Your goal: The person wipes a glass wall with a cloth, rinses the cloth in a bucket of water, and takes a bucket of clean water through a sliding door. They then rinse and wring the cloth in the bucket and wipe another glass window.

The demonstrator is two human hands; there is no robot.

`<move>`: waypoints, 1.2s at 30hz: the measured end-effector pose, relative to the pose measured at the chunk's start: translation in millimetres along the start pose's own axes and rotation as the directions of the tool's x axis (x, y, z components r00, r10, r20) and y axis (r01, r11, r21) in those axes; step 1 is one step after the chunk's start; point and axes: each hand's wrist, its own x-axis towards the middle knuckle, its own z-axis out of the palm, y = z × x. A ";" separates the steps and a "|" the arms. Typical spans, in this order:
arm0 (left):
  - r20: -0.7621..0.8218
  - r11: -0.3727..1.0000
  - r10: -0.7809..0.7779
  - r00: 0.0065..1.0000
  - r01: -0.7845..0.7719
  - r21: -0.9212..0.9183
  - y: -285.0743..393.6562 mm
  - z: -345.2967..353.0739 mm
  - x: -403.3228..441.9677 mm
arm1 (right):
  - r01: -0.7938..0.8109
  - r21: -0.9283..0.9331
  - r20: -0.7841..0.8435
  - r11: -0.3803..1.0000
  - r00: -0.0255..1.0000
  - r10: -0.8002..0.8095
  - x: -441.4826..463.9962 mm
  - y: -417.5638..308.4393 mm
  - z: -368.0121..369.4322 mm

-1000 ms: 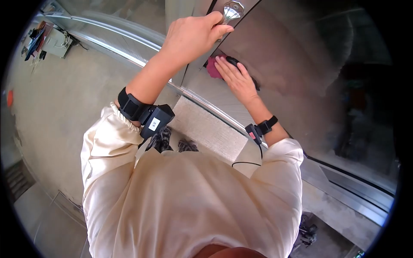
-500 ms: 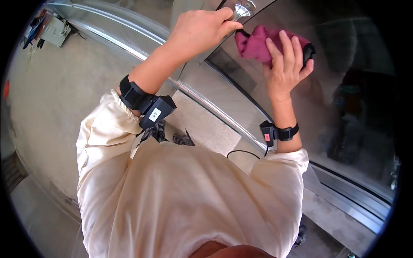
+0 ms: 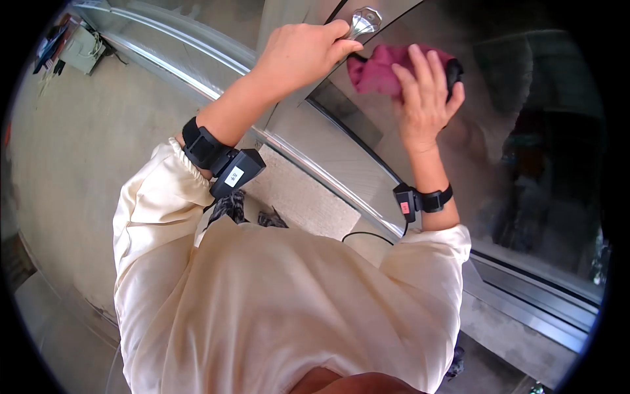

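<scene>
My left hand is closed on the shiny metal door handle at the top of the view. To its right, my right hand presses a crumpled maroon cloth with black edging against the dark glass door panel. The fingers of that hand lie over the cloth, pointing up. Faint smears show on the glass to the right of the cloth.
A pale stone step lies beyond my feet, by the metal door track. A light box with cables and other items stands on the floor at the upper left. A black cable hangs near my right wrist.
My right hand and the cloth went from low beside the door's edge up and right across the glass, then slightly back left. My left hand keeps its hold on the handle.
</scene>
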 end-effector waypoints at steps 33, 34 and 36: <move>0.285 0.998 -0.039 0.958 0.049 -0.030 2.3 -15.8 -0.4 | 0.449 0.097 0.605 0.888 0.682 -0.410 -125.5 -64.1 72.6; 0.286 0.999 -0.040 0.958 0.046 -0.012 -2.6 -13.3 -9.3 | 0.262 0.239 0.620 0.935 0.700 -0.355 -147.4 -74.3 81.4; 0.009 0.985 0.011 1.000 -0.009 -0.174 -14.6 -5.8 -29.4 | 0.134 0.244 0.616 0.961 0.744 -0.260 -163.6 -86.1 82.6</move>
